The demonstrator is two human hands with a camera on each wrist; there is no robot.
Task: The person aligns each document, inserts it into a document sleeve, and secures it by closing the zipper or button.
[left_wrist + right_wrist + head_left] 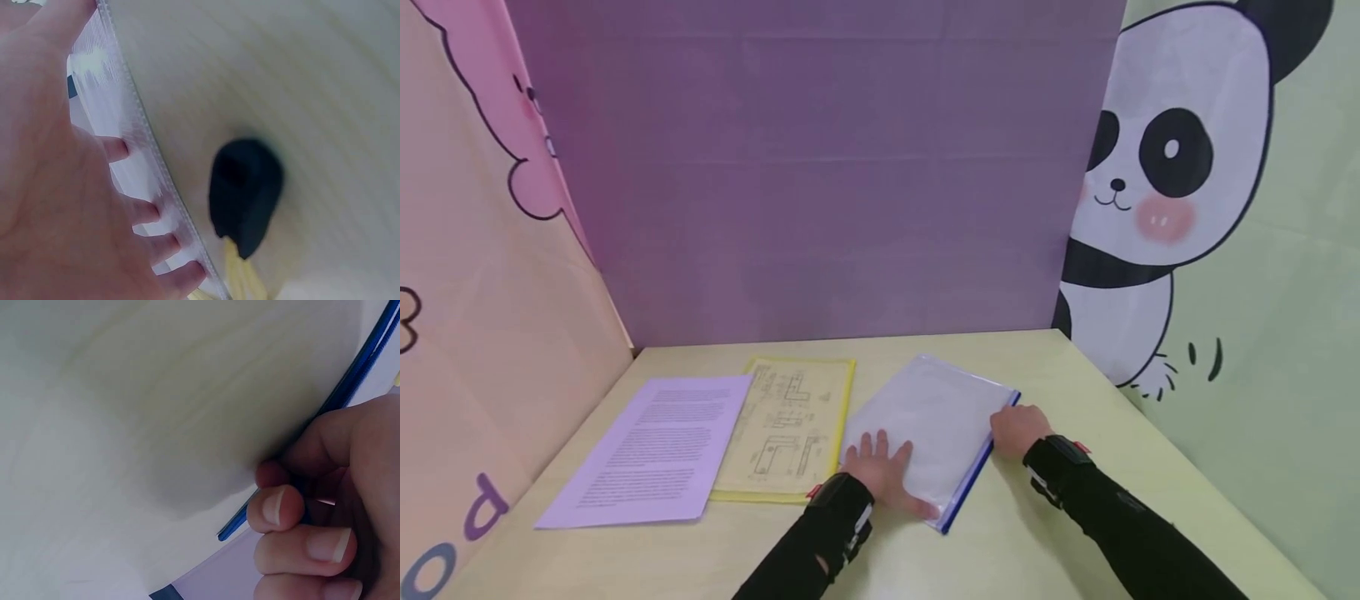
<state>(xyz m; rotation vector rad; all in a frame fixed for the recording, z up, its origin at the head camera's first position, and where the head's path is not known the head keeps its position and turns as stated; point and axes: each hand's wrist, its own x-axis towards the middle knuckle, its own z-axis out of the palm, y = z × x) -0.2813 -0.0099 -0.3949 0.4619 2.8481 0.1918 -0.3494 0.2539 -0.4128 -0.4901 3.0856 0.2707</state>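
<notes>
A clear plastic document folder [936, 408] with white paper inside lies at a slant on the table, a blue strip [973, 483] along its right edge. My left hand [880, 475] rests on the lower left part of the folder, fingers straight and spread, thumb near its bottom corner. In the left wrist view the fingertips [147, 211] lie on the plastic close to its seam. At the right edge, my right hand [1021, 429] pinches the blue strip near its upper end. The right wrist view shows curled fingers [306, 544] at that strip.
Left of the folder lies a yellow-edged folder [793, 421] with technical drawings. A printed purple sheet [655, 450] partly overlaps it. A purple panel [820, 183] stands behind the table [760, 550]. In the left wrist view, a blurred black shape [247, 187] shows beside the plastic.
</notes>
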